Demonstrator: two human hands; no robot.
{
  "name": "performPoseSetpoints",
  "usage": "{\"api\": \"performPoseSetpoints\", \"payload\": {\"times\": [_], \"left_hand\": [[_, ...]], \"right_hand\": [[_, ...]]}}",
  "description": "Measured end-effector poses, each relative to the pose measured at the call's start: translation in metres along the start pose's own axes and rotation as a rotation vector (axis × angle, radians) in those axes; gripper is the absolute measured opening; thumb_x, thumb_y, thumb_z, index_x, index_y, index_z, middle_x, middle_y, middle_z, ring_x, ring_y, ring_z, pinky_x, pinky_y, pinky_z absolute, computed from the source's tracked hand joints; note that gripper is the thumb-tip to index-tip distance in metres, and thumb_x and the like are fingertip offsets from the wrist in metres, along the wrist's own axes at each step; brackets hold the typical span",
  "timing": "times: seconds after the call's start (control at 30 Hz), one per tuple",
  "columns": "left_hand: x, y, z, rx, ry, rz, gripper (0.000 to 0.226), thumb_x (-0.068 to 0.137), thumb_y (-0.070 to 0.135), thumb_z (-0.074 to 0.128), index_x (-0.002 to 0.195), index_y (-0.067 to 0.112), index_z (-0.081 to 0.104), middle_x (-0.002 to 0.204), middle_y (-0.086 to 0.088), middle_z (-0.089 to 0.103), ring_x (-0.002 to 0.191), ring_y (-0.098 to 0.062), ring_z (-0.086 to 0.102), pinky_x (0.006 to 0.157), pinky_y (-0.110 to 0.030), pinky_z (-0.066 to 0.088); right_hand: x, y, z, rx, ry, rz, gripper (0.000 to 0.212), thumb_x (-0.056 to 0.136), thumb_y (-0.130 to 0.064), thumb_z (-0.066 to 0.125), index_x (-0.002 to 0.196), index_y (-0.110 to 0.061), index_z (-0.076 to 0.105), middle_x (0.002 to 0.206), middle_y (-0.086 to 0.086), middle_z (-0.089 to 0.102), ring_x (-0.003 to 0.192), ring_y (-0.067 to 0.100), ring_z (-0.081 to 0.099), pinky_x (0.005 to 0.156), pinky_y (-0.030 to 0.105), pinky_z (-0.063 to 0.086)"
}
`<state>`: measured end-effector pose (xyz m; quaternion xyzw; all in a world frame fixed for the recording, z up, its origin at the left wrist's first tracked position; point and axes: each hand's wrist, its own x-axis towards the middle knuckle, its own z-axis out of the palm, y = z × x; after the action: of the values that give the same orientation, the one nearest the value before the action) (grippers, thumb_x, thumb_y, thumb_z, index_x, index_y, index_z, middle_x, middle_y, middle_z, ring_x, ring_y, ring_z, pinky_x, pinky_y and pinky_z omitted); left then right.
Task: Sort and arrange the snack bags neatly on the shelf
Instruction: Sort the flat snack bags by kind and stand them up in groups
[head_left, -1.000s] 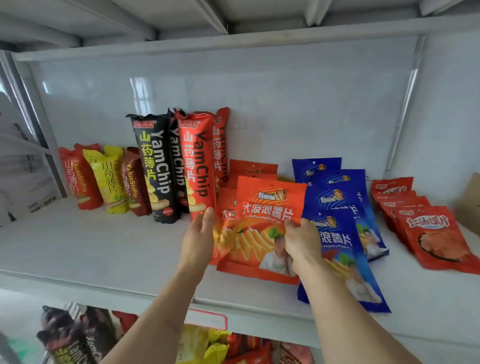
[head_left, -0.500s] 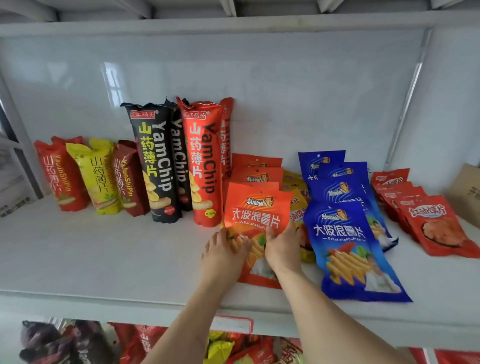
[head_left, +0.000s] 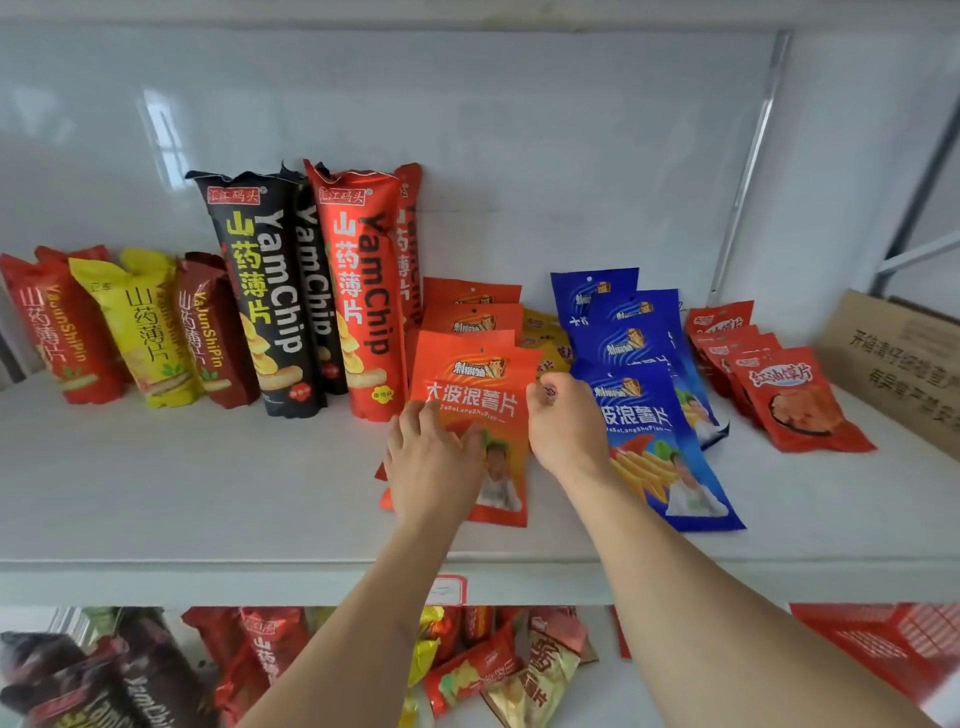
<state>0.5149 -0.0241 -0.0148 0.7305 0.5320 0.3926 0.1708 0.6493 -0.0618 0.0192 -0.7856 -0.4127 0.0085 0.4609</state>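
The front orange bag lies flat on the shelf, at the head of a short row of orange bags that runs back to the wall. The left hand rests on its lower left part with fingers fairly straight, pressing it down. The right hand has its grip closed on the bag's right edge, fingers curled and pinching.

A lot looks sorted already. The blue bags lie in their own row just to the right, overlapping one another. The small red bags make another row farther right. The tall black and red bags stand against the back wall on the left, and the short red, yellow and brown bags stand beside them. What looks left: some yellow bags are squeezed between the orange and blue rows, partly hidden, and I think they need a row of their own. The orange bag also seems to need straightening.

The orange bag's bottom edge is near the front edge of the shelf, so pulling it forward could tip it off. There is lots of bare shelf at the front left to move things. On the right it is tight, with a cardboard box close to the small red bags. A lower shelf holds a jumbled pile of bags.
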Motion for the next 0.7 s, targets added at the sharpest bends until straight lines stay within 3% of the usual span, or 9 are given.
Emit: {"api": "performPoseSetpoints", "payload": {"times": [0.23, 0.33, 0.4, 0.47, 0.53, 0.57, 0.6, 0.63, 0.7], "left_hand": [[-0.022, 0.104, 0.039, -0.204, -0.026, 0.334, 0.053, 0.095, 0.033, 0.061, 0.141, 0.009, 0.048, 0.149, -0.005, 0.042, 0.139, -0.023, 0.036, 0.115, -0.038, 0.034], [-0.032, 0.16, 0.071, -0.344, -0.153, 0.333, 0.053, 0.097, 0.034, 0.06, 0.144, 0.016, 0.045, 0.153, 0.002, 0.037, 0.141, -0.015, 0.035, 0.114, -0.035, 0.037], [-0.036, 0.202, 0.097, -0.451, -0.26, 0.293, 0.052, 0.097, 0.035, 0.06, 0.144, 0.018, 0.044, 0.151, 0.005, 0.04, 0.139, -0.012, 0.039, 0.113, -0.035, 0.039], [-0.036, 0.242, 0.125, -0.591, -0.381, 0.171, 0.046, 0.098, 0.035, 0.059, 0.14, 0.021, 0.048, 0.13, 0.017, 0.054, 0.12, 0.016, 0.047, 0.101, -0.012, 0.041], [-0.028, 0.273, 0.166, -0.681, -0.444, 0.032, 0.022, 0.099, 0.035, 0.057, 0.12, 0.03, 0.055, 0.096, 0.03, 0.05, 0.08, 0.033, 0.047, 0.07, 0.006, 0.035], [-0.023, 0.286, 0.186, -0.705, -0.463, -0.03, 0.017, 0.097, 0.041, 0.058, 0.112, 0.033, 0.054, 0.093, 0.029, 0.051, 0.076, 0.03, 0.05, 0.068, 0.006, 0.036], [-0.018, 0.296, 0.204, -0.72, -0.481, -0.087, 0.028, 0.092, 0.052, 0.059, 0.11, 0.031, 0.053, 0.099, 0.023, 0.059, 0.088, 0.022, 0.057, 0.078, 0.001, 0.041], [-0.011, 0.306, 0.222, -0.744, -0.494, -0.138, 0.053, 0.083, 0.063, 0.06, 0.12, 0.025, 0.055, 0.11, 0.015, 0.066, 0.102, 0.007, 0.063, 0.091, -0.013, 0.049], [0.002, 0.316, 0.251, -0.795, -0.489, -0.266, 0.067, 0.081, 0.065, 0.06, 0.13, 0.02, 0.052, 0.115, 0.005, 0.069, 0.102, -0.011, 0.067, 0.087, -0.03, 0.055]], "right_hand": [[0.036, 0.06, -0.089, 0.102, 0.124, -0.027, 0.031, 0.1, -0.034, 0.048, 0.122, -0.016, 0.061, 0.119, -0.001, 0.063, 0.109, 0.015, 0.059, 0.083, 0.028, 0.047], [0.066, 0.102, -0.137, 0.133, 0.189, -0.046, 0.032, 0.1, -0.033, 0.049, 0.122, -0.014, 0.063, 0.117, -0.003, 0.065, 0.101, 0.009, 0.059, 0.068, 0.015, 0.038], [0.088, 0.134, -0.169, 0.151, 0.248, -0.043, 0.029, 0.099, -0.031, 0.052, 0.117, -0.013, 0.066, 0.115, -0.001, 0.067, 0.101, 0.011, 0.06, 0.071, 0.017, 0.038], [0.113, 0.168, -0.197, 0.163, 0.282, 0.002, 0.033, 0.097, -0.034, 0.054, 0.118, -0.011, 0.066, 0.116, 0.001, 0.068, 0.104, 0.014, 0.061, 0.081, 0.021, 0.04], [0.14, 0.205, -0.218, 0.152, 0.257, 0.034, 0.04, 0.095, -0.041, 0.055, 0.12, -0.012, 0.065, 0.116, 0.001, 0.068, 0.107, 0.016, 0.063, 0.088, 0.027, 0.045], [0.153, 0.222, -0.225, 0.143, 0.23, 0.051, 0.043, 0.093, -0.044, 0.054, 0.121, -0.013, 0.065, 0.117, 0.001, 0.068, 0.108, 0.017, 0.063, 0.089, 0.029, 0.047], [0.165, 0.236, -0.23, 0.132, 0.192, 0.071, 0.046, 0.092, -0.046, 0.054, 0.122, -0.013, 0.064, 0.118, 0.001, 0.067, 0.109, 0.017, 0.063, 0.089, 0.03, 0.047], [0.176, 0.25, -0.233, 0.129, 0.155, 0.09, 0.049, 0.092, -0.048, 0.055, 0.125, -0.013, 0.062, 0.122, 0.002, 0.065, 0.112, 0.018, 0.061, 0.088, 0.03, 0.045], [0.192, 0.27, -0.237, 0.136, 0.069, 0.137, 0.056, 0.092, -0.052, 0.054, 0.134, -0.014, 0.055, 0.133, 0.004, 0.059, 0.118, 0.019, 0.057, 0.087, 0.029, 0.04]]}}
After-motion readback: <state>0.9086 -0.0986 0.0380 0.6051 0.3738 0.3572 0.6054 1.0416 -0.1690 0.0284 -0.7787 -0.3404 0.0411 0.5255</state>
